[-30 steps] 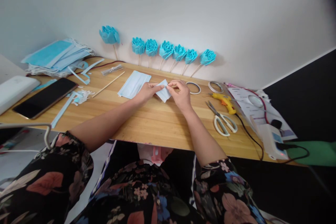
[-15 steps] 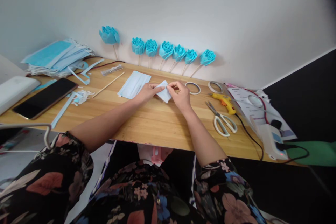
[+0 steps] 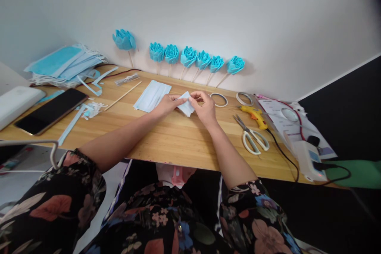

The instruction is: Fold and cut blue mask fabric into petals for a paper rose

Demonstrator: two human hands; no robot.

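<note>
Between both hands is a small pale blue piece of face-mask fabric (image 3: 187, 108), held just above the table. My left hand (image 3: 167, 105) is closed on its left edge, thumb on top. The fingertips of my right hand (image 3: 205, 107) pinch its upper right part; what lies under them is hidden. Beside my left hand lies a pleated pale blue face mask (image 3: 151, 95), flat on the wood. A roll of white tape (image 3: 219, 105) lies just beyond my right hand.
Several blue fabric flowers (image 3: 188, 57) on sticks lean against the wall. Scissors (image 3: 251, 135), a yellow glue gun (image 3: 253, 116) and a power strip (image 3: 309, 160) lie right. Left are stacked masks (image 3: 64, 63), a phone (image 3: 50, 111), scraps (image 3: 92, 110) and a wooden stick (image 3: 123, 96).
The fabric piece has shifted very slightly between my fingers, its lower edge changing shape a little. Both hands stay in nearly the same place, and nothing else has moved.
</note>
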